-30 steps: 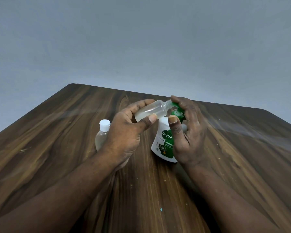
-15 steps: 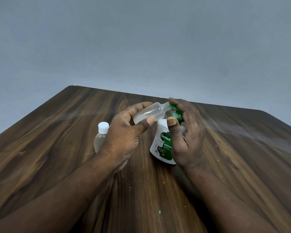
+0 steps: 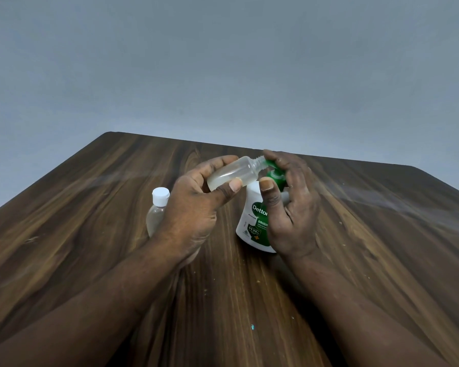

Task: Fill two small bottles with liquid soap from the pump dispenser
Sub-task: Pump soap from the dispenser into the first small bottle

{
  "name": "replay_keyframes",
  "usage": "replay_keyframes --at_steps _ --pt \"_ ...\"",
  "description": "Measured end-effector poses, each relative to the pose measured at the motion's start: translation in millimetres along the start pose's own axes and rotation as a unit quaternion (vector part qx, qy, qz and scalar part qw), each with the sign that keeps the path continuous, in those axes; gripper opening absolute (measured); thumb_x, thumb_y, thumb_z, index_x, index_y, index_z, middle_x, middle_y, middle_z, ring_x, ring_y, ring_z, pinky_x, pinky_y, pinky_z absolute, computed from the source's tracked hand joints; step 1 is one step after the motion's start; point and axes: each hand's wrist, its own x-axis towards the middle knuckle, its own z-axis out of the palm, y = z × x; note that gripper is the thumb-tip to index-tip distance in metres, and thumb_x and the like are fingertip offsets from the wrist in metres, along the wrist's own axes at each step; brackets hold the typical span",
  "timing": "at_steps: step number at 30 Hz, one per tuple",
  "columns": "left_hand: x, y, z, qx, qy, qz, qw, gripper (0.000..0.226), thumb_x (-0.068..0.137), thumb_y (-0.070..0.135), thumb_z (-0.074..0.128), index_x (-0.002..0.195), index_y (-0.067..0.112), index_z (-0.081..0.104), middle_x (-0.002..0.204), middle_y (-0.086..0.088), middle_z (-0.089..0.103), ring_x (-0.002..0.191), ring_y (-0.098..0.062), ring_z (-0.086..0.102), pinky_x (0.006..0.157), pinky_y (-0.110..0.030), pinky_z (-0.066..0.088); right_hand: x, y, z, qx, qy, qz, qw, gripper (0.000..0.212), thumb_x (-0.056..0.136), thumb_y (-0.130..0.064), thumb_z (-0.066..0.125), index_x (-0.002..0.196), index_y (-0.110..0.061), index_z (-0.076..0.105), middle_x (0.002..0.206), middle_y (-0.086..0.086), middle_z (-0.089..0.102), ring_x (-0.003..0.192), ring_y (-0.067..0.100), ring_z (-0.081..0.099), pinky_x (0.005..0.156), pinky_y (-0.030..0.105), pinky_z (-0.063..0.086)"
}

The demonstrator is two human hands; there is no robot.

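My left hand [image 3: 196, 202] grips a small clear uncapped bottle [image 3: 236, 173], tilted so its threaded neck meets the green pump nozzle. The bottle holds some pale liquid. My right hand [image 3: 289, 205] curls around the white and green pump dispenser [image 3: 253, 221], fingers lying over the green pump head [image 3: 274, 172] and thumb against the front. The dispenser stands on the wooden table [image 3: 90, 234]. A second small clear bottle [image 3: 157, 210] with a white cap stands upright behind my left wrist, partly hidden.
Small crumbs and a tiny blue speck [image 3: 252, 326] lie on the dark wood between my forearms. The table's far edge [image 3: 249, 148] meets a plain grey wall just behind the dispenser.
The hands, held bottle and dispenser keep nearly the same pose; the bottle's neck stays at the nozzle. The whole scene has shifted slightly in the view.
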Motion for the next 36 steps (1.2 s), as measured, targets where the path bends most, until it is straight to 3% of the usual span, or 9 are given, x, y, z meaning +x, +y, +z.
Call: replay_keyframes --at_steps 20,24,32,36 --pt "0.5 -1.9 -2.1 0.017 -0.004 0.008 1.0 0.039 0.093 0.004 0.073 0.131 0.013 0.069 0.127 -0.004 0.074 0.121 -0.019 0.069 0.096 -0.032 0.06 -2.7 1.6 0.6 0.02 -0.004 0.004 1.0 0.061 0.106 -0.057 0.041 0.136 -0.009 0.063 0.127 0.002 0.065 0.119 0.023 0.063 0.094 0.051 0.053" --pt "3.4 -4.1 -3.0 0.007 -0.004 0.006 1.0 0.039 0.093 0.006 0.074 0.131 0.014 0.07 0.13 -0.007 0.072 0.124 -0.023 0.068 0.101 -0.039 0.057 0.8 -0.2 -2.3 0.022 -0.006 0.004 1.0 0.062 0.106 -0.061 0.038 0.137 -0.012 0.063 0.129 -0.003 0.064 0.121 0.022 0.062 0.095 0.05 0.053" --pt "3.6 -2.5 -2.6 0.003 -0.003 0.007 1.0 0.039 0.093 0.007 0.075 0.131 0.014 0.07 0.13 -0.008 0.073 0.124 -0.024 0.068 0.103 -0.042 0.057 1.5 -1.0 -1.2 0.021 -0.001 0.005 1.0 0.064 0.106 -0.06 0.038 0.136 -0.009 0.063 0.129 0.003 0.065 0.123 0.024 0.061 0.097 0.047 0.053" --pt "2.3 -2.2 -2.4 0.009 -0.006 0.005 1.0 0.038 0.093 0.005 0.074 0.13 0.014 0.07 0.128 -0.005 0.074 0.123 -0.021 0.069 0.102 -0.037 0.058 -2.0 0.2 0.4 0.018 0.001 0.002 1.0 0.061 0.106 -0.06 0.038 0.137 -0.012 0.061 0.131 0.002 0.064 0.124 0.022 0.061 0.099 0.045 0.052"
